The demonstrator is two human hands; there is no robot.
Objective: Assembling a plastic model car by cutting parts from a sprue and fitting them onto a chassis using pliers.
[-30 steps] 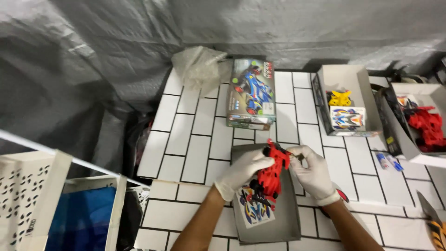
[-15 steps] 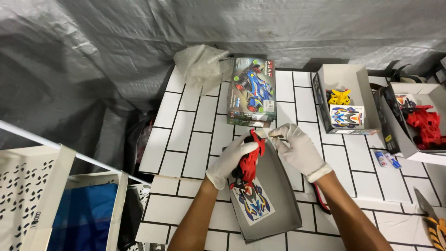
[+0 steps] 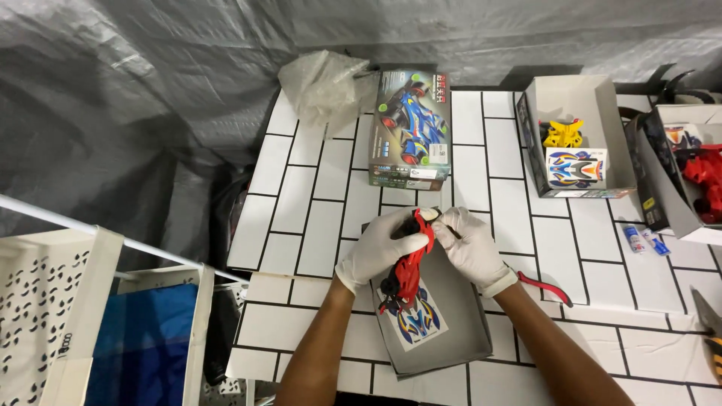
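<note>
Both my hands wear white gloves and meet over a shallow grey box tray (image 3: 451,331) on the white tiled table. My left hand (image 3: 380,248) grips a red toy car chassis with black wheels (image 3: 406,274), held on edge above the tray. My right hand (image 3: 470,244) pinches the top end of the same red chassis. A sheet of blue and yellow stickers (image 3: 417,323) lies in the tray under the car.
A boxed blue toy car (image 3: 410,128) and crumpled clear plastic (image 3: 323,86) lie at the back. An open box (image 3: 575,139) holds yellow parts; another box (image 3: 696,177) at the right holds red parts. Red-handled cutters (image 3: 545,286) and small tubes (image 3: 645,240) lie right. White crate (image 3: 45,316) lower left.
The view shifted, so the hands and tray sit lower and more central in frame. The red chassis has been turned more upright between both hands.
</note>
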